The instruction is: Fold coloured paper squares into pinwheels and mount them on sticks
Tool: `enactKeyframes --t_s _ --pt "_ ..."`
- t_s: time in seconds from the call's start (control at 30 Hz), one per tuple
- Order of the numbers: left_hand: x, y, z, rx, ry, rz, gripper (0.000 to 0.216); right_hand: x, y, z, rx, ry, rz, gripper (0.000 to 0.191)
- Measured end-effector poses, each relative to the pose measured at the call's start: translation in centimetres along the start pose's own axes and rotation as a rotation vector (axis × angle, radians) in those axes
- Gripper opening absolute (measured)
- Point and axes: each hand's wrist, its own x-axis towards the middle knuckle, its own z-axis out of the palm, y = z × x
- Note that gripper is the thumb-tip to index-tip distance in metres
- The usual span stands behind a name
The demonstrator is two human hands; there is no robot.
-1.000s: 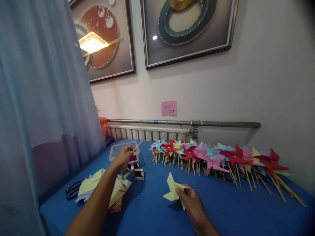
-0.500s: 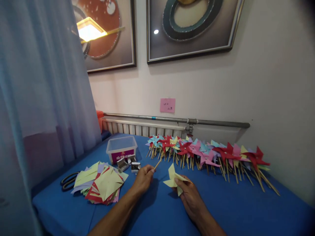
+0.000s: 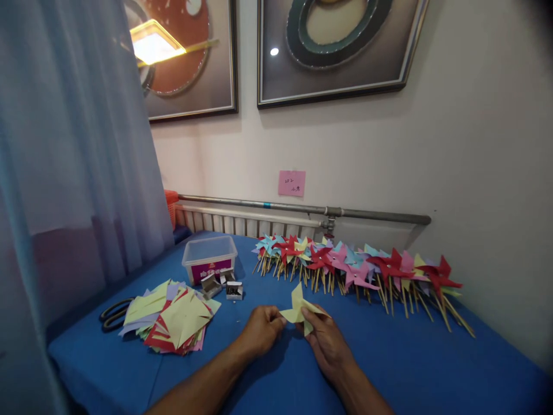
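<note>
My right hand (image 3: 326, 340) pinches a pale yellow paper pinwheel (image 3: 298, 309) near its centre, thumb on the front. The pinwheel's folded points stick out to several sides. Close beside it, my left hand (image 3: 262, 329) is closed, its fingertips by the pinwheel's left point. The thin wooden stick in the left hand is mostly hidden now, behind the fingers and paper. Both hands are above the blue-covered table (image 3: 276, 392).
Finished pinwheels (image 3: 356, 268) on sticks lie in a long row at the back right. On the left are stacked cut paper sheets (image 3: 184, 317), black-handled scissors (image 3: 116, 314), a clear plastic tub (image 3: 210, 262) and small open boxes (image 3: 234, 290). A blue curtain (image 3: 86, 144) hangs at far left.
My left hand has moved right and slightly down with the stick, up to the pinwheel. The right hand has shifted slightly left, still holding the paper. The view has shifted a little.
</note>
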Motion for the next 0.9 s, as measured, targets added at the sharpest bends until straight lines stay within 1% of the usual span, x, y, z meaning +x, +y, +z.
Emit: enactKeyframes --t_s 0.47,0.77,0.9 --pt "0.07 -0.44 0.16 0.0 -0.03 -0.007 0.02 -0.28 -0.02 0.28 -0.013 -0.023 -0.023 0.046" --pt "-0.03 -0.39 0.31 -0.011 -0.074 -0.033 0.019 -0.02 0.39 0.24 0.016 0.002 -0.033 0.046" --pt "0.13 -0.76 0.58 -0.006 -0.067 -0.014 0.024 0.31 0.79 0.23 0.01 0.018 -0.065 0.045"
